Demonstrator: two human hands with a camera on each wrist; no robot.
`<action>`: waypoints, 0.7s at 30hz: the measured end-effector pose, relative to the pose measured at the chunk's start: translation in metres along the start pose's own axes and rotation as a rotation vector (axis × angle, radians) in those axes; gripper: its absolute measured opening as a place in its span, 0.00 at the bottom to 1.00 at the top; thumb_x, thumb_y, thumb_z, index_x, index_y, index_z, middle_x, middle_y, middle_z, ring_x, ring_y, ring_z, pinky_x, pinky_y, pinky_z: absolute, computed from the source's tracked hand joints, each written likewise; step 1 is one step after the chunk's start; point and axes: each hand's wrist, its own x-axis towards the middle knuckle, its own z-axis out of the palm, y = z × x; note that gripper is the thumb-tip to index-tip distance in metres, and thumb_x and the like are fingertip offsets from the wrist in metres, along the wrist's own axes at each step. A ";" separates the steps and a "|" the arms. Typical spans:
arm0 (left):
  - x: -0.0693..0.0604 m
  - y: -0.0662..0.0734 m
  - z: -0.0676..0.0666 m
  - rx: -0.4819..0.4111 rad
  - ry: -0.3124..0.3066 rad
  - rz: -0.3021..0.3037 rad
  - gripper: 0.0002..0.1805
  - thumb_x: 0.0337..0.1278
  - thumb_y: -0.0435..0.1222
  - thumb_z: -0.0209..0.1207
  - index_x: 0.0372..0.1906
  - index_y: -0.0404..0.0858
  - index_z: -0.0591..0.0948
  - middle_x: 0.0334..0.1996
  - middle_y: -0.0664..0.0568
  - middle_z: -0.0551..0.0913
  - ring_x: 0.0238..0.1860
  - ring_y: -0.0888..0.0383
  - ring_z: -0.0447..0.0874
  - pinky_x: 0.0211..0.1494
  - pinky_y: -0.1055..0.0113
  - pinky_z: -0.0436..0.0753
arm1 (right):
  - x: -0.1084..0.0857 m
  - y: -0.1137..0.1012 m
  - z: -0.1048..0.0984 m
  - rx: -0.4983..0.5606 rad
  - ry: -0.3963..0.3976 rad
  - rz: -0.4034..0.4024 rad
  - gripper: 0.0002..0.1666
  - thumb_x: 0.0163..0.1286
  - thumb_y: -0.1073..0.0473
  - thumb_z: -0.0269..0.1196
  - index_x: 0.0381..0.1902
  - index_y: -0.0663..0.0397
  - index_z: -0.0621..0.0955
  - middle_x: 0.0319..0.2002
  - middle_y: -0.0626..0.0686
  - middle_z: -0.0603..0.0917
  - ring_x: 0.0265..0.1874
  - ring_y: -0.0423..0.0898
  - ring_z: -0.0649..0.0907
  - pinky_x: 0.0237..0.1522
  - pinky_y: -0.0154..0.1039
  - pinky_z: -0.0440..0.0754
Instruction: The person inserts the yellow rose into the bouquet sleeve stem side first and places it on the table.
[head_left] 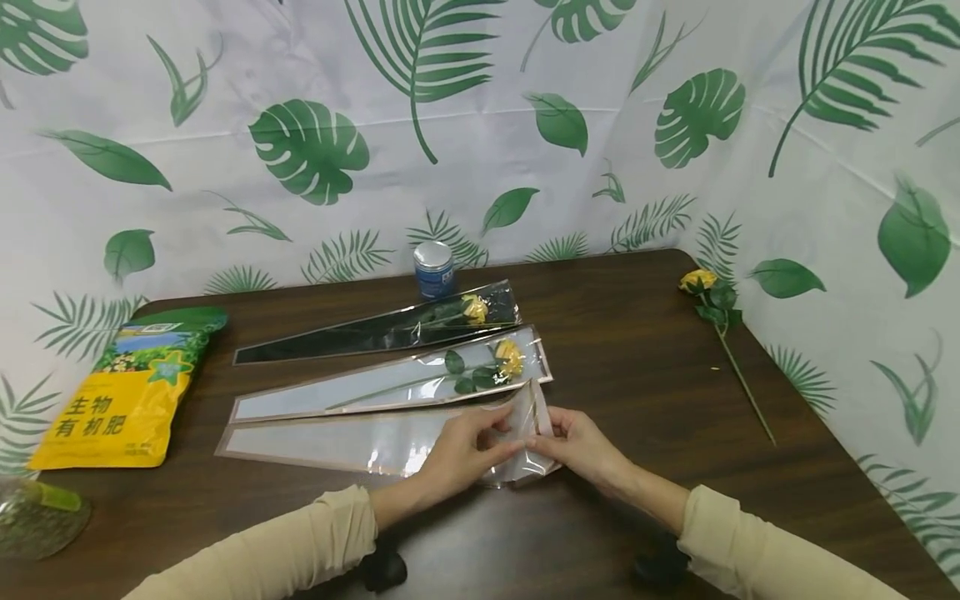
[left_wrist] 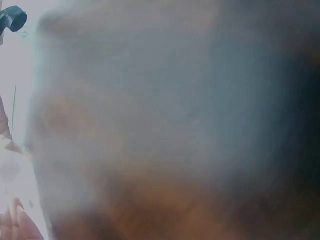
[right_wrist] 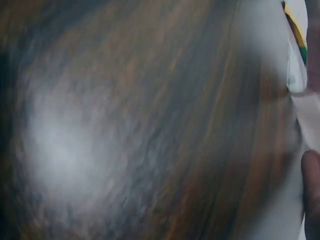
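While fingers [head_left: 501, 453] of both hands [head_left: 459, 450] [head_left: 585, 443] pinch it, the tapered wrapper [head_left: 367, 442] gleams, pale, pink-edged.

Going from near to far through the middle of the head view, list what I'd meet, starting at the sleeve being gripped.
Gripped pale sleeve → second pale sleeve holding a yellow rose → black sleeve → blue can → leaf-patterned backdrop.

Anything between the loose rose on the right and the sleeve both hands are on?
Only the right hand, pinching the sleeve at its wide end, on the side toward the rose. A tiny yellow speck lies near the stem; too small to obstruct, I'd say.
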 end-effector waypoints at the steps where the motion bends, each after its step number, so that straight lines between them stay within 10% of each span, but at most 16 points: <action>1: -0.001 0.000 0.001 -0.032 -0.002 -0.006 0.24 0.53 0.40 0.65 0.55 0.34 0.79 0.36 0.49 0.84 0.31 0.62 0.80 0.35 0.74 0.78 | 0.001 0.001 -0.001 0.006 -0.014 -0.002 0.21 0.65 0.64 0.60 0.51 0.76 0.72 0.39 0.59 0.85 0.34 0.40 0.84 0.36 0.33 0.82; 21: 0.003 0.006 0.012 -0.305 0.105 -0.074 0.18 0.53 0.34 0.65 0.50 0.34 0.82 0.32 0.44 0.85 0.33 0.60 0.82 0.37 0.72 0.81 | 0.005 0.004 -0.017 0.168 -0.087 0.068 0.21 0.67 0.56 0.60 0.47 0.71 0.75 0.35 0.46 0.86 0.35 0.38 0.83 0.37 0.33 0.81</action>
